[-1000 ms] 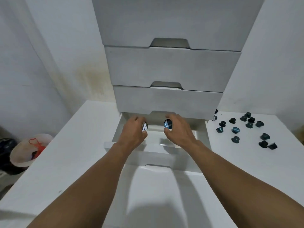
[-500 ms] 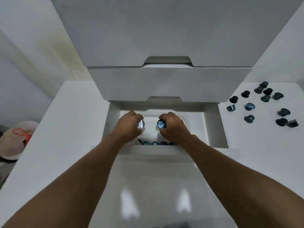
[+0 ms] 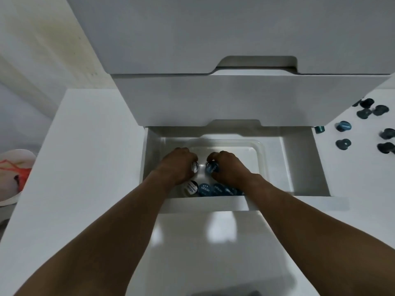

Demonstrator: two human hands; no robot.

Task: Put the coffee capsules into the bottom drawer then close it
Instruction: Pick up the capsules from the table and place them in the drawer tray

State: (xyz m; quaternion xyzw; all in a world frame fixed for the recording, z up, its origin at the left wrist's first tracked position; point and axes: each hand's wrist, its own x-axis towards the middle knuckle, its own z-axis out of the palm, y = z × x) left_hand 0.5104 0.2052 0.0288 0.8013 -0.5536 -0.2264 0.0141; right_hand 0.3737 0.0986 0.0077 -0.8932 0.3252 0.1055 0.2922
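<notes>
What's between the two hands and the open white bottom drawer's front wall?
Head view: below the left hand and right hand, a row of coffee capsules, one white-lidded, the rest blue-lidded, in a clear plastic tray.

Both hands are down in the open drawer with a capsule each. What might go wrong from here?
The left hand holds a white-lidded capsule and the right hand a blue capsule, close to the row of capsules in the clear tray; released carelessly, they could knock that row askew.
Loose capsules lie on the white surface at right; closing the bottom drawer now would leave them out.
</notes>
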